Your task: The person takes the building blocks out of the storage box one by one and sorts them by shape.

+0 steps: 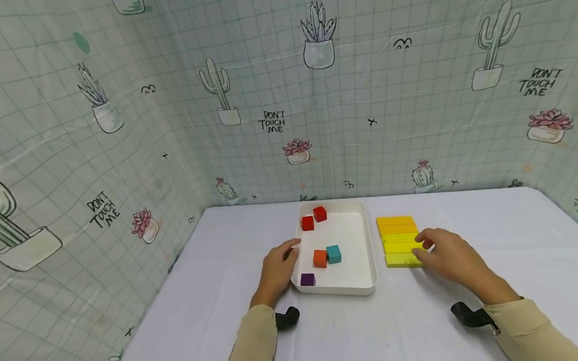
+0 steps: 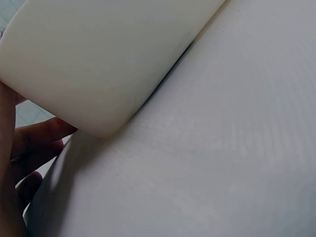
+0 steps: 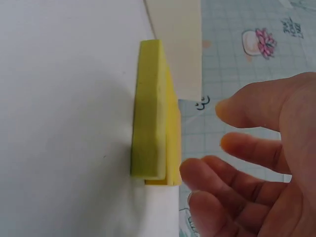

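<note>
My left hand (image 1: 275, 270) rests at the left side of a white tray (image 1: 353, 237), its fingertips against the rim. In the left wrist view, fingers (image 2: 42, 136) show beside the tray's corner. Inside the tray are two red cubes (image 1: 320, 214), an orange cube (image 1: 320, 258), a teal cube (image 1: 334, 254) and a purple cube (image 1: 308, 279). Over the right edge of a row of yellow bars (image 1: 399, 248) is my right hand (image 1: 452, 256), thumb and fingers apart, nothing between them. Two amber bars (image 1: 394, 225) lie at the far end of that row.
A white cloth covers the table (image 1: 336, 336). Behind and at the left hangs a gridded sheet (image 1: 363, 95) printed with cacti. Black devices (image 1: 472, 315) are strapped at both wrists. The bars lie to the right of the tray, with a narrow gap between.
</note>
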{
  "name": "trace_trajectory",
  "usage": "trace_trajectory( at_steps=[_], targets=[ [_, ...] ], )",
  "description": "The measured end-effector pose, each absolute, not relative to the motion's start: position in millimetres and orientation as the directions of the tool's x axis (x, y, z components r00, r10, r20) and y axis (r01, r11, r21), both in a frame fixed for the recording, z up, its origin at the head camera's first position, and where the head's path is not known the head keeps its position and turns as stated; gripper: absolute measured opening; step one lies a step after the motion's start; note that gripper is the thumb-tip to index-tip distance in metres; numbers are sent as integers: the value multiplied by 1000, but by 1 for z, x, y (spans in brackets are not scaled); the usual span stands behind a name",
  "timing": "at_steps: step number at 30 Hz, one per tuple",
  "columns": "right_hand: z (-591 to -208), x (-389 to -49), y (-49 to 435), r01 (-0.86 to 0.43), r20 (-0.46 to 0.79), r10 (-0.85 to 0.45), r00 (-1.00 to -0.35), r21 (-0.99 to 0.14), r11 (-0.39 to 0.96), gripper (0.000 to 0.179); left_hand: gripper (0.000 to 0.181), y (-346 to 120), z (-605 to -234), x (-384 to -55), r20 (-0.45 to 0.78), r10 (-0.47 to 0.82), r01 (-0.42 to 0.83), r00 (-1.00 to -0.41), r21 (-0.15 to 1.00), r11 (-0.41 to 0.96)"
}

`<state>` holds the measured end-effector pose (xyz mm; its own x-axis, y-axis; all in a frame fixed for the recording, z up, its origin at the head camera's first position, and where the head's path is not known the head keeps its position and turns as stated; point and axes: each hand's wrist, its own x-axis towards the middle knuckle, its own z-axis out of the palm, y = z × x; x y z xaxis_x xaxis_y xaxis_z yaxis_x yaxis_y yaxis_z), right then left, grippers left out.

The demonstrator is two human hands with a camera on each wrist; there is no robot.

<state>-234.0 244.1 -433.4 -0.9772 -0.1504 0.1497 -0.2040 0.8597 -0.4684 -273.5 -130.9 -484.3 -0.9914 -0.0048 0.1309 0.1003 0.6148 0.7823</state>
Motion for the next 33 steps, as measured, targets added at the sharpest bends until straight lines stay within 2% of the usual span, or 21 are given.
trace_trajectory(
  at_steps=[4, 9, 14, 21, 27, 33],
  targets=[
    [-432, -245, 236, -220, 144, -167, -975, -588, 778, 31, 33, -134, -483, -272, 142, -4, 108, -990, 777, 620],
    [-431, -263, 219, -202, 81, -225, -971, -783, 588, 36, 33, -138, -481, -272, 153, -2, 119, -988, 778, 618],
    [-429, -279, 201, -161, 34, -283, -959, -885, 438, 42, 33, -135, -482, -274, 148, 0, 118, -989, 784, 610],
    [-421, -287, 176, -73, -59, -343, -937, -931, 358, 44, 33, -132, -484, -275, 150, 8, 124, -989, 784, 608],
    [-415, -295, 160, -56, -60, -381, -923, -956, 288, 44, 33, -133, -484, -277, 166, 7, 134, -986, 773, 620],
    [-413, -300, 143, -44, -102, -387, -916, -935, 352, 45, 33, -132, -485, -277, 149, 5, 121, -989, 779, 616]
  ],
)
